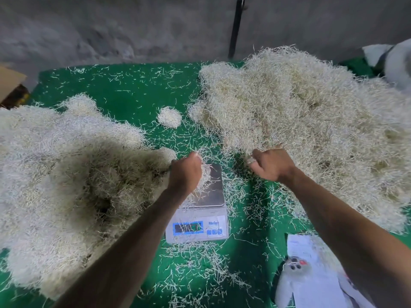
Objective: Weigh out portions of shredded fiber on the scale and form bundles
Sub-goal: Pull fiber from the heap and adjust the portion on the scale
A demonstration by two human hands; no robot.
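Papers: white sheets [311, 274] lie nearest, at the lower right on the green surface [133, 90].
Scale: a small digital scale [198, 218] sits in the middle; its display is lit but too blurred to read, and stray strands lie across it.
Left hand: the left hand [185, 172] hovers over the scale's metal platform, fingers curled around a loose tuft of shredded fiber [205, 178] that spills down onto the plate.
Right hand: the right hand [270, 164] is closed at the near edge of the right heap [300, 112]; whether it has pinched any strands I cannot tell.
Fiber: pale, thin, springy strands. It looks very light and soft, tangling readily and shedding bits, so a portion is best gathered in a cupped fist from a heap's loose edge rather than pinched.
Left heap: a second large heap [55, 174] lies left of the scale, touching it.
Small clump: a rounded clump [169, 117] sits apart between the heaps, farther back.
Surface: green cloth or matting, littered with loose strands.
Room: a bare grey wall [111, 30] behind, a dark pole [235, 27] leaning against it, a cardboard box [10, 82] at far left.
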